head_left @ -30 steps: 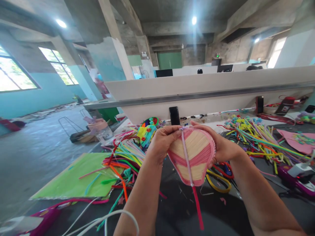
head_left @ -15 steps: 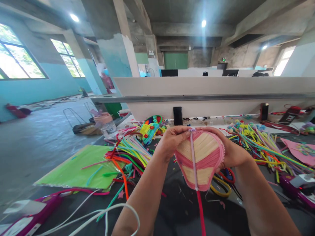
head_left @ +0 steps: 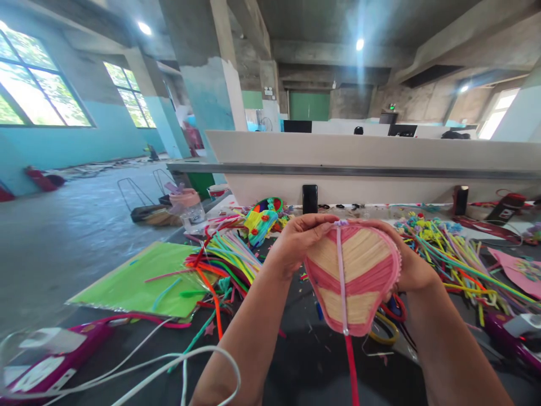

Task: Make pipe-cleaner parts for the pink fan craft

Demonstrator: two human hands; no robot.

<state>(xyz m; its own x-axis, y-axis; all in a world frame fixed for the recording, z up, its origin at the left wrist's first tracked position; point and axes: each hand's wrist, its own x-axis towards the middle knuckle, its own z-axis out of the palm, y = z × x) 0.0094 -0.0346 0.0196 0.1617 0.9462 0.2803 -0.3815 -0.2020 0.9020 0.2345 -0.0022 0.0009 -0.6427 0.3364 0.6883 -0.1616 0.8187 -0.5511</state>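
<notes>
One pink-and-cream fan-shaped piece (head_left: 369, 254) is held between the left hand (head_left: 296, 241), thumb and fingers pinching its top edge, and the right hand (head_left: 414, 264), whose fingers clasp its side, mostly hidden behind it. Below the fingers, its red stem (head_left: 351, 366) runs out of view.

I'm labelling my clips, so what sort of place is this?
Probably a craft workspace in a partly finished hall: colourful fuzzy stems lie on the dark table, a white partition stands behind it, and bare concrete beams cross the ceiling.
</notes>
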